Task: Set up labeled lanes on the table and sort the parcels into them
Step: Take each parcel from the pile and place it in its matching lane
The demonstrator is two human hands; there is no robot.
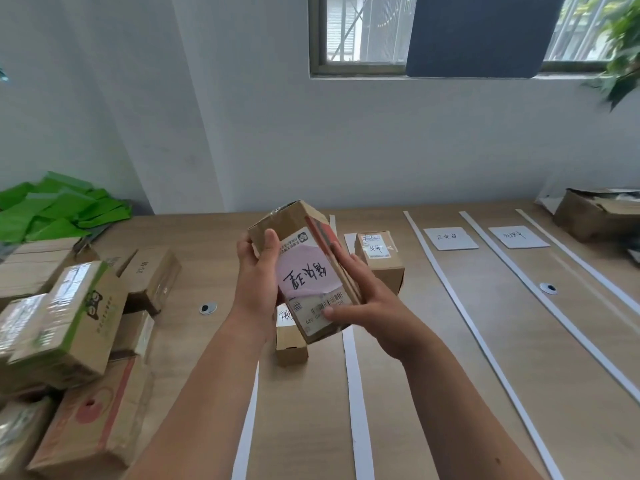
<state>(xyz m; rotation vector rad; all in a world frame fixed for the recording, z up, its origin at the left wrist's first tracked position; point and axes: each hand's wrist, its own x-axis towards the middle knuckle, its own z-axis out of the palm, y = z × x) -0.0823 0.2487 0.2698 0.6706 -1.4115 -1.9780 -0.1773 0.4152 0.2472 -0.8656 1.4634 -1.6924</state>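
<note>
Cardboard parcel (294,220) clasped in left grip (258,282) and right grip (360,296), mid-sort; next needs matching against lane cards (450,238) at 2 o'clock.

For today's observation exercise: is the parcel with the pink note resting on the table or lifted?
Lifted. The left hand and right hand hold the parcel by its sides, tilted, above the table.
</note>
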